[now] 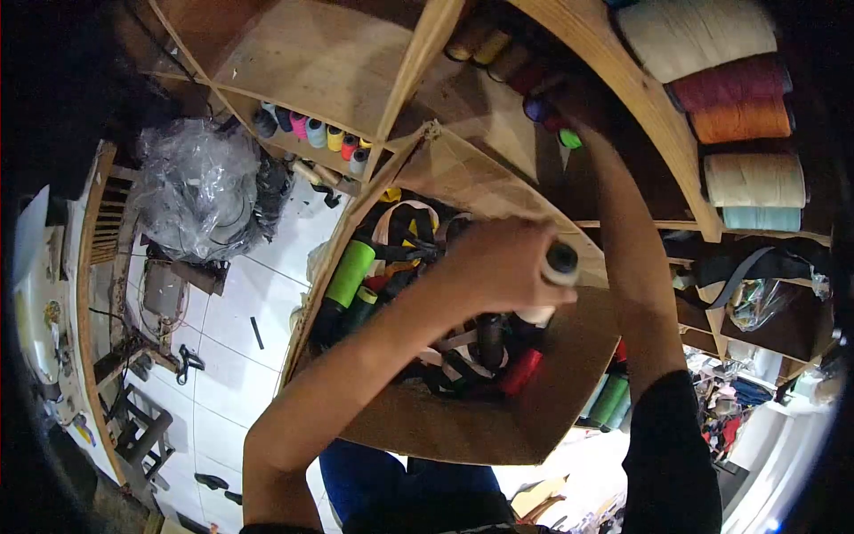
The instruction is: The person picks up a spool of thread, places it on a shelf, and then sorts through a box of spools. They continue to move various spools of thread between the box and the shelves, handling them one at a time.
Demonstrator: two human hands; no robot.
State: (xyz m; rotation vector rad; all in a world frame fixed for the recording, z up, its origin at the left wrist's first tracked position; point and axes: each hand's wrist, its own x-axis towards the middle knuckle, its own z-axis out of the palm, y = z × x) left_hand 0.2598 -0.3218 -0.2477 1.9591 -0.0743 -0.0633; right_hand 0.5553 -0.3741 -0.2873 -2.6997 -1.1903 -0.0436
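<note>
My left hand [503, 267] is closed around a white spool with a black core [559, 264], held above an open cardboard box [569, 374]. The box holds thread spools, among them a green spool [350, 272] and a red spool [521, 370], tangled with black and white straps. My right hand [576, 105] reaches up into a wooden shelf compartment and touches small spools there, next to a green spool [570, 139] and a purple one [535, 109]. Its fingers are partly hidden in shadow.
Wooden shelving [623, 71] carries large cones of cream, maroon, orange and pale green yarn [743, 116] at the right. A row of small coloured spools [316, 133] sits on a left shelf. A plastic-wrapped bundle [200, 191] lies over a white tiled floor [240, 356].
</note>
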